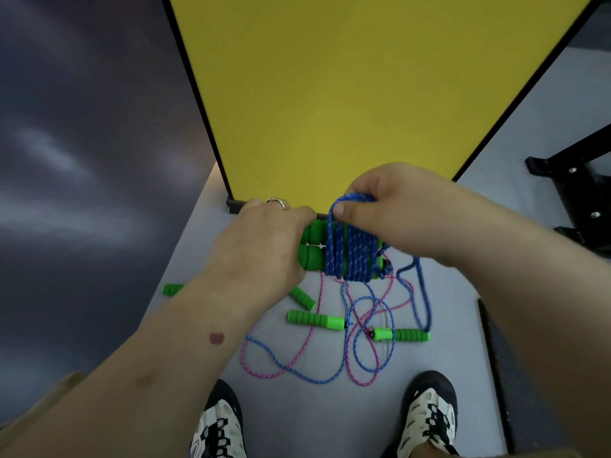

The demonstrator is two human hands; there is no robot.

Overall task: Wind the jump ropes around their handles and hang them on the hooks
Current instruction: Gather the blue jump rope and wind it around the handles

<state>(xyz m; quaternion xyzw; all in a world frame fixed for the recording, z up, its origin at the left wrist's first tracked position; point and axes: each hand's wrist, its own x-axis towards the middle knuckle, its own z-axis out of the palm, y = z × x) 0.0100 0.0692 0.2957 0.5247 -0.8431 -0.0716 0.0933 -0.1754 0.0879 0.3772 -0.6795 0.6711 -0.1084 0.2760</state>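
Green paired handles [314, 246] sit gripped in my left hand [261, 249] while my right hand [393, 206] pinches the blue rope [350, 256] wound round them.

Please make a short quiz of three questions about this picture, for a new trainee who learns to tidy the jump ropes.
1. True or false: the left hand grips a pair of green handles side by side.
2. Which rope does the right hand pinch above the handles? A) pink rope B) blue rope C) no rope
3. Fill in: a pink rope and another blue rope lie tangled on the ____ near the shoes.

Key
1. True.
2. B: the blue rope is already coiled in many turns round the handles, and a loose end hangs down.
3. Floor; loose green handles lie there too.
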